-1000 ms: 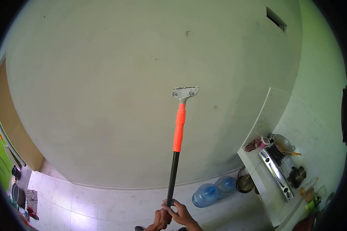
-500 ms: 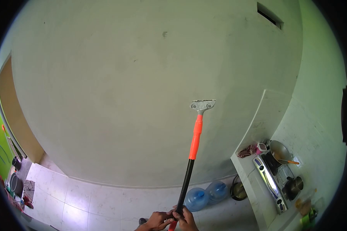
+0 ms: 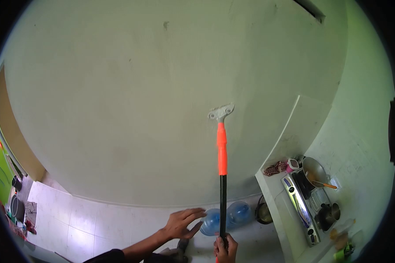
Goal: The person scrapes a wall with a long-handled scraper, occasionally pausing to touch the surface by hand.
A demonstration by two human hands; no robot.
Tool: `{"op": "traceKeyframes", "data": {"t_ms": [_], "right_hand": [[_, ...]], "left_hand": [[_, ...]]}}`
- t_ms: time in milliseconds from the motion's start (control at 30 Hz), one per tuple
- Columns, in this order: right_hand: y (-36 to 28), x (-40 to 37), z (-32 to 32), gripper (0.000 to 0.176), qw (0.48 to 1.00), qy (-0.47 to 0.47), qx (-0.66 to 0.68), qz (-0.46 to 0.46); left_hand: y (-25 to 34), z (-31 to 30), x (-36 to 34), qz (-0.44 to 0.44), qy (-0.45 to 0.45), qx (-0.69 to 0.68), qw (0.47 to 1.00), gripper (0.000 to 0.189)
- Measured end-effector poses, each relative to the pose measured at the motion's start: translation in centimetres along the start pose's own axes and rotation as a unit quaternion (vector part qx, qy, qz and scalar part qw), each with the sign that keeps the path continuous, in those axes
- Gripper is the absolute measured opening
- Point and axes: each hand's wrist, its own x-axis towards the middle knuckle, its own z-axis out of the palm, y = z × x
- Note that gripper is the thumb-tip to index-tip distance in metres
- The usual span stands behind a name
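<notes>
A long-handled scraper (image 3: 222,151) stands nearly upright before the wall, with a grey metal head, an orange sleeve and a black pole. My right hand (image 3: 226,249) is wrapped round the lower part of the pole, near the bottom edge of the view. To the left of the pole, my left hand (image 3: 185,222) is off it, fingers spread and bent, holding nothing. Its fingertips overlap the view of a blue water bottle (image 3: 211,222).
Another blue bottle (image 3: 240,213) stands by the wall base. On the right, a counter (image 3: 274,201) bears a gas stove (image 3: 300,209), a wok (image 3: 314,171) and a dark pot (image 3: 327,217). Buckets (image 3: 17,207) and a striped cloth (image 3: 30,211) lie far left.
My left hand has let go of the pole and moved up and left, its fingers opening. The scraper has gone from leaning right to nearly upright, its head turned slightly.
</notes>
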Motion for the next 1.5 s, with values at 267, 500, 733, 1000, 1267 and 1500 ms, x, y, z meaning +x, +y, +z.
{"op": "traceKeyframes", "data": {"t_ms": [267, 500, 733, 1000, 1267, 1500], "right_hand": [[-3.0, 5.4, -1.4, 0.021, 0.996, 0.008, -0.034, -0.085], [-6.0, 6.7, -4.9, 0.024, 0.994, 0.009, -0.001, -0.106], [-7.6, 8.7, -7.4, 0.025, 0.997, -0.050, -0.001, -0.056], [-11.1, 9.0, -9.4, 0.029, 0.986, -0.162, 0.015, -0.039], [-10.2, 10.5, -11.9, 0.011, 0.978, -0.162, 0.070, -0.110], [-5.8, 11.7, -15.4, 0.009, 0.981, -0.168, 0.086, -0.044]], "left_hand": [[-4.5, 0.3, 9.0, 0.061, 0.106, 0.003, 0.993, 0.047], [-6.7, 2.6, 10.5, 0.023, 0.129, -0.028, 0.991, 0.028], [-2.9, 5.5, 15.7, 0.119, 0.096, 0.142, 0.978, 0.050], [0.9, 6.3, 24.5, 0.224, 0.073, 0.219, 0.947, 0.021], [0.3, 7.5, 31.9, 0.340, -0.003, 0.183, 0.923, 0.036], [-2.8, 9.0, 35.3, 0.341, -0.039, 0.181, 0.922, 0.035]]}}
